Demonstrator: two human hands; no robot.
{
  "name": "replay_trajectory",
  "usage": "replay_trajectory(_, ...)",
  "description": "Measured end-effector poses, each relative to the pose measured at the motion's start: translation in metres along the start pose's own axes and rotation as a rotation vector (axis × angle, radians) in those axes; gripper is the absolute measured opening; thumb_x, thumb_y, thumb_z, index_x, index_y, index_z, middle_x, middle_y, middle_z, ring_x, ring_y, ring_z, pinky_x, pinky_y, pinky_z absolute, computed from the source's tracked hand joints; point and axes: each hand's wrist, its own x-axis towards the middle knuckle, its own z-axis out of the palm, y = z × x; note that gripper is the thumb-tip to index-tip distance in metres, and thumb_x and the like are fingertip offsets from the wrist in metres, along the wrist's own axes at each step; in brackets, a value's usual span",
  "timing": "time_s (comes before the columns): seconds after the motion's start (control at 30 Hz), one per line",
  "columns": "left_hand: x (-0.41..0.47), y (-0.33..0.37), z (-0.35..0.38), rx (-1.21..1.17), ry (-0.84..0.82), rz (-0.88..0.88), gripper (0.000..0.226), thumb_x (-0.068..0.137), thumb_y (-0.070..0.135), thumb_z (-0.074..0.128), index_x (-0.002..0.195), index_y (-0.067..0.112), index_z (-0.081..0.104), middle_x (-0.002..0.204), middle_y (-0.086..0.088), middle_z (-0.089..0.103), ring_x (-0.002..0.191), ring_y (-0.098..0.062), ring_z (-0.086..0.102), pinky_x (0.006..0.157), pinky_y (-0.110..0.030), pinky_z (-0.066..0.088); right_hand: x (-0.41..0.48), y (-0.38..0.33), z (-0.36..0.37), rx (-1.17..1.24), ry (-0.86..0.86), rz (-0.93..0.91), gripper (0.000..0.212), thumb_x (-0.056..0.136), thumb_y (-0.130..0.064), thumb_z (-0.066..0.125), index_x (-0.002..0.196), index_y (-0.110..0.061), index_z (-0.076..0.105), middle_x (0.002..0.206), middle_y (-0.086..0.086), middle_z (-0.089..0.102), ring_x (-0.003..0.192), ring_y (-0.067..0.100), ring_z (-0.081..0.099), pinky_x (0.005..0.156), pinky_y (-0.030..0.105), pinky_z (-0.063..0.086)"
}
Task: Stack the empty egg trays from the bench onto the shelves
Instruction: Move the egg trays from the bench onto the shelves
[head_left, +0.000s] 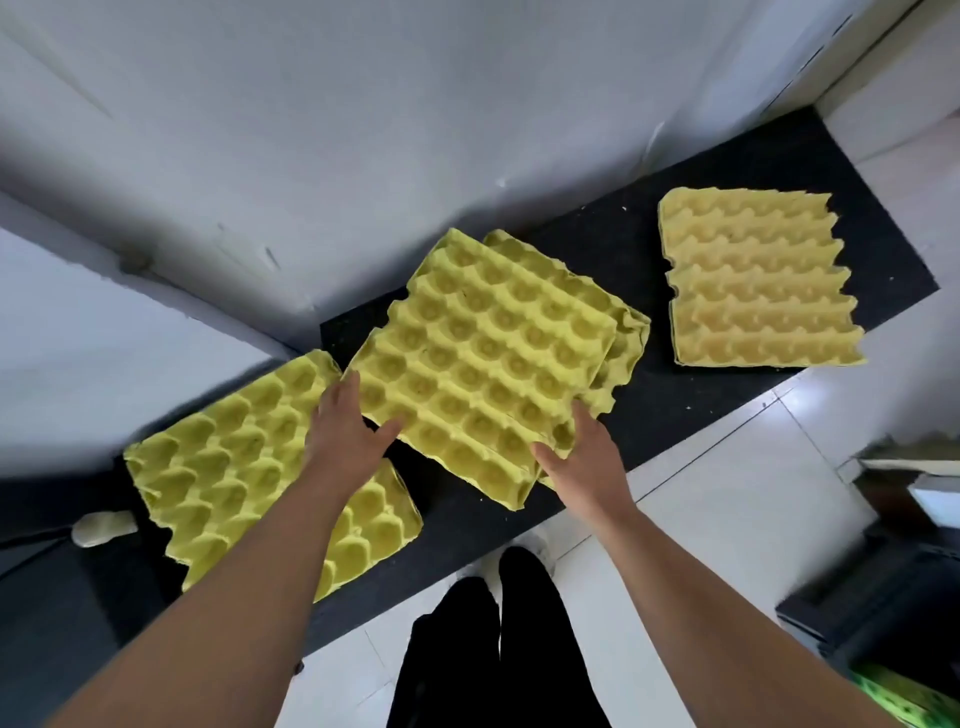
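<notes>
Grey-white wall (363, 130) runs along the table's (675, 415) far edge, and white floor tiles (727, 493) run along the near edge. A pale rounded thing (104, 527) sits near the table's left end, can't tell what it is. Dark boxy stuff (883, 597) is on the floor at right, with something green (914, 696) just beside it.

One head-worn wide-angle view looks steeply down onto the dark counter (670, 415) from close above. Its front edge runs diagonally.
</notes>
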Motion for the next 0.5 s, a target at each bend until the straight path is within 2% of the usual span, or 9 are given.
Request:
replay_trajectory(0.07, 0.019, -0.009, 0.013, -0.01, 0.001, -0.017, 0.087, 0.084, 0.049, 0.066, 0.152, 0.016, 0.023, 0.156, -0.012, 0.025, 0.143, -0.029, 0.023, 0.114, -0.045, 0.027, 0.018, 0.009, 0.01, 0.003, -0.022, 0.027, 0.082, 0.089, -0.033, 0.064, 0.152, -0.014, 0.015, 0.15, 0.011, 0.03, 0.135, 0.025, 0.036, 0.102, 0.031, 0.034)
replay_trajectory(0.13, 0.034, -0.016, 0.025, -0.028, -0.013, -0.035, 0.093, 0.085, 0.049, 0.066, 0.155, 0.018, 0.013, 0.16, -0.012, 0.015, 0.147, -0.028, 0.013, 0.116, -0.045, 0.02, 0.033, 0.018, 0.019, 0.019, -0.014, 0.039, 0.086, 0.088, -0.033, 0.066, 0.153, -0.018, 0.012, 0.151, 0.011, 0.03, 0.134, 0.024, 0.036, 0.102, 0.031, 0.034)
replay_trajectory(0.23, 0.056, -0.026, 0.035, -0.011, -0.001, -0.052, 0.102, 0.081, 0.06, 0.064, 0.155, 0.022, 0.005, 0.16, -0.009, 0.018, 0.147, -0.03, 0.014, 0.116, -0.049, 0.019, 0.045, 0.027, 0.03, 0.042, -0.011, 0.044, 0.09, 0.086, -0.033, 0.069, 0.153, -0.022, 0.009, 0.152, 0.009, 0.027, 0.134, 0.023, 0.037, 0.102, 0.032, 0.035)
replay_trajectory(0.3, 0.063, -0.024, 0.037, 0.033, 0.027, -0.076, 0.101, 0.079, 0.062, 0.065, 0.155, 0.025, 0.009, 0.158, -0.007, 0.025, 0.144, -0.034, 0.019, 0.114, -0.051, 0.02, 0.05, 0.029, 0.036, 0.095, -0.006, 0.037, 0.095, 0.082, -0.034, 0.072, 0.153, -0.025, 0.009, 0.153, 0.008, 0.025, 0.135, 0.023, 0.039, 0.105, 0.033, 0.036)
replay_trajectory(0.4, 0.062, -0.015, 0.034, 0.031, 0.079, -0.112, 0.09, 0.074, 0.057, 0.074, 0.147, 0.03, 0.028, 0.149, -0.007, 0.036, 0.138, -0.035, 0.024, 0.109, -0.053, 0.022, 0.054, 0.026, 0.042, 0.179, 0.017, 0.035, 0.098, 0.077, -0.036, 0.077, 0.151, -0.027, 0.013, 0.151, 0.009, 0.026, 0.134, 0.024, 0.039, 0.108, 0.038, 0.037)
replay_trajectory(0.5, 0.057, -0.01, 0.025, -0.054, 0.06, -0.093, 0.084, 0.07, 0.052, 0.079, 0.139, 0.032, 0.036, 0.143, -0.01, 0.036, 0.133, -0.035, 0.034, 0.111, -0.051, 0.028, 0.052, 0.021, 0.036, 0.204, 0.05, 0.047, 0.098, 0.077, -0.034, 0.077, 0.151, -0.025, 0.015, 0.152, 0.01, 0.025, 0.13, 0.019, 0.039, 0.102, 0.029, 0.034)
